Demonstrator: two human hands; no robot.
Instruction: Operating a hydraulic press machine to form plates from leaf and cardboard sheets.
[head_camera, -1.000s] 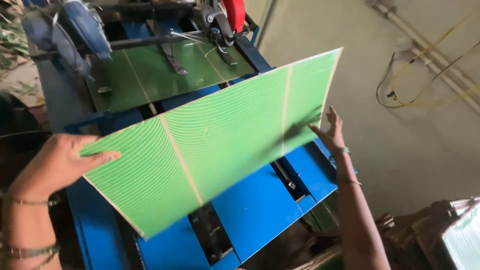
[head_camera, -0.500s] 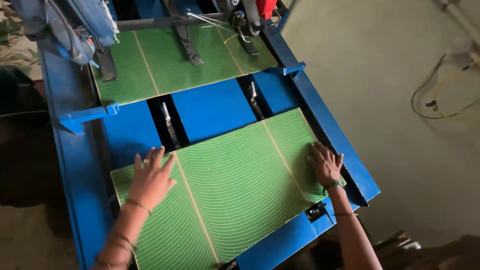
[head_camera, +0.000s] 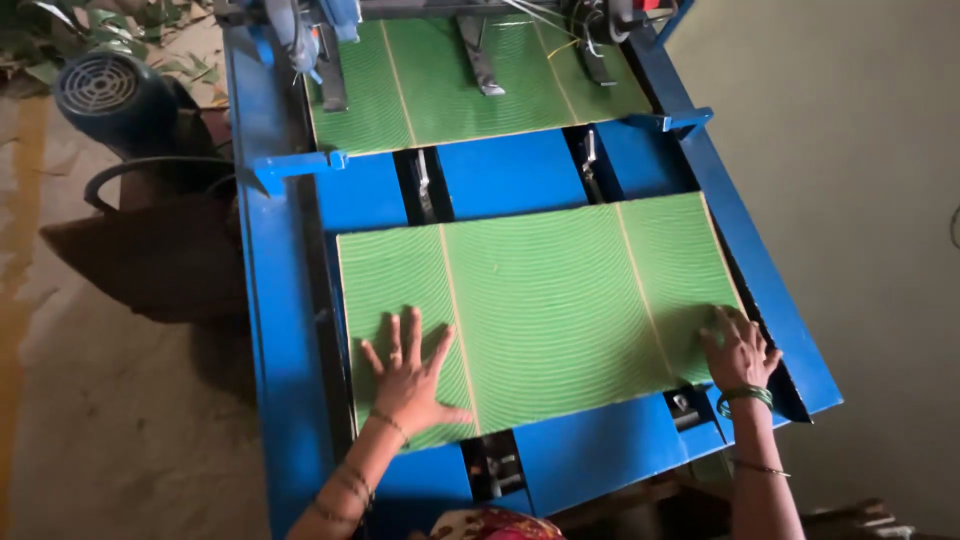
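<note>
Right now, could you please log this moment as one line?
left hand: flat on green sheet | right hand: flat on sheet | sheet: on blue table

Your blue metal worktop (head_camera: 520, 175) slopes away from you, with dark slots cut into it holding metal feed parts. A green ribbed sheet (head_camera: 540, 300) lies flat on its near half, and a second green sheet (head_camera: 440, 80) lies at the far end under the machine's arms.
</note>
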